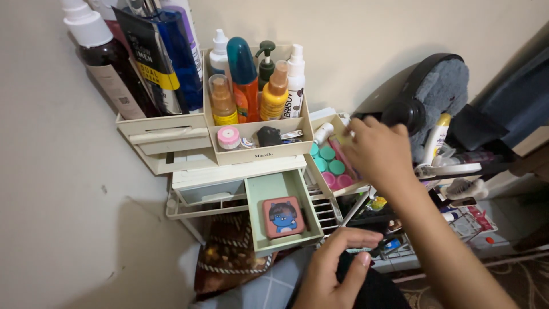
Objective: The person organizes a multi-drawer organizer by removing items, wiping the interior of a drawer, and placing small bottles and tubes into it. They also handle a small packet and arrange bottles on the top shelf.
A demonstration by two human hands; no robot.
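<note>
Our right hand (378, 153) reaches into the tilted cream tray (318, 174) beside the organizer. Its fingers bend down over the little round pots (331, 167). We cannot tell if they pinch one yet, because the hand hides the fingertips.

The pots look small, light and hard, like plastic. We think they are smooth, so they may slip. It seems best to pinch one by its round sides. Their lids are teal and pink, packed close in rows.

Our left hand (334, 269) is low by our lap, curled on something dark (374, 289). We cannot tell if it grips it.

An open green drawer (258, 194) holds a reddish compact with a blue cartoon face (283, 217). Bottles (251, 80) stand up above.
</note>
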